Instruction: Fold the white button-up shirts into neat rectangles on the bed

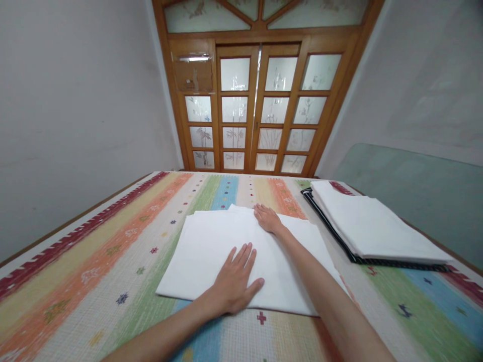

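Note:
A folded white cloth, perhaps a garment (204,246), lies flat on the striped, patterned tablecloth (113,271) in front of me. My left hand (237,281) rests palm down on its near part, fingers spread and thumb out to the right. Farther back, my right hand (267,218) lies flat near the cloth's far edge, its fingers reaching toward the upper left. Neither hand grips anything. The right forearm crosses over the cloth's right side and hides part of it.
To the right sits a stack of folded white cloth (381,226) with a black striped piece (350,254) beneath it. A pale green board (407,176) stands against the right wall. Beyond the table's far edge are wooden doors with glass panes (253,108).

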A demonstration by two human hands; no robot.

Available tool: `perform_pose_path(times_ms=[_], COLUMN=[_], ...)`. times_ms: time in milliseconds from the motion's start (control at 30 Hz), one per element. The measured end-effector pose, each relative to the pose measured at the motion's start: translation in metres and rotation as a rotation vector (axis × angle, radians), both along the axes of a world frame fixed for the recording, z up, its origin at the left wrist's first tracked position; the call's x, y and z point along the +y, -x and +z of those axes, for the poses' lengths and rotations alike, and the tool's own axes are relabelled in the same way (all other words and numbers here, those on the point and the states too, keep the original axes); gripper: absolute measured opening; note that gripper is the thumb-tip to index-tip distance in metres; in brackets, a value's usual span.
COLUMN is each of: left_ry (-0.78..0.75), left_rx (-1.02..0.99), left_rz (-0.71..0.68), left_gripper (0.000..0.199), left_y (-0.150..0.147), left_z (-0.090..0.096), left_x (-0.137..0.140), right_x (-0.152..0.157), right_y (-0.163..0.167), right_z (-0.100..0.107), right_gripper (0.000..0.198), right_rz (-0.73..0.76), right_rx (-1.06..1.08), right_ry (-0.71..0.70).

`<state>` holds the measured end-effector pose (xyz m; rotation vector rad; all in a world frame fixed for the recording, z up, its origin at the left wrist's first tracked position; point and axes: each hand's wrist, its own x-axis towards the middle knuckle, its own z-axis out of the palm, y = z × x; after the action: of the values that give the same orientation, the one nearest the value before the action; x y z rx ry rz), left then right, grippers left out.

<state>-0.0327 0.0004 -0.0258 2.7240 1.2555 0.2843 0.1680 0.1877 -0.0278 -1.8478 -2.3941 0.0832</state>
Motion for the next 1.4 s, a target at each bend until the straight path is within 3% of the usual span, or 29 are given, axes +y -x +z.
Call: perform_pose_path(times_ms=[200, 500, 900, 1133, 1400], left_ry=[0.0, 0.003, 0.0, 0.033, -0.023], left_rx=[0.015, 0.007, 0.054, 0.127, 0.123], left_rz=[-0.026, -0.043, -0.115, -0.07, 0.223], left_gripper=[0.07, 0.072, 0.075, 0.094, 0.096], left_y=[0.003, 0.007, 0.029, 0.067, 0.105], left_z=[0.006, 0.003, 0.008, 0.016, 0.025], left_x=[0.002, 0.008, 0.027, 0.063, 0.107], right_x=[-0.006, -0.026, -0.06, -0.108, -0.192], right_y=[-0.027, -0.073, -0.078, -0.08, -0.074], right_z=[-0.01, -0.013, -0.012, -0.01, -0.021], right_gripper=[0.059, 0.074, 0.073, 0.091, 0.097], right_rz=[-0.025, -0.161, -0.237, -0.24, -0.085], right_rx=[0.012, -0.041, -0.085, -0.115, -0.084], right_ry=[-0.045, 0.031, 0.039, 0.021, -0.048])
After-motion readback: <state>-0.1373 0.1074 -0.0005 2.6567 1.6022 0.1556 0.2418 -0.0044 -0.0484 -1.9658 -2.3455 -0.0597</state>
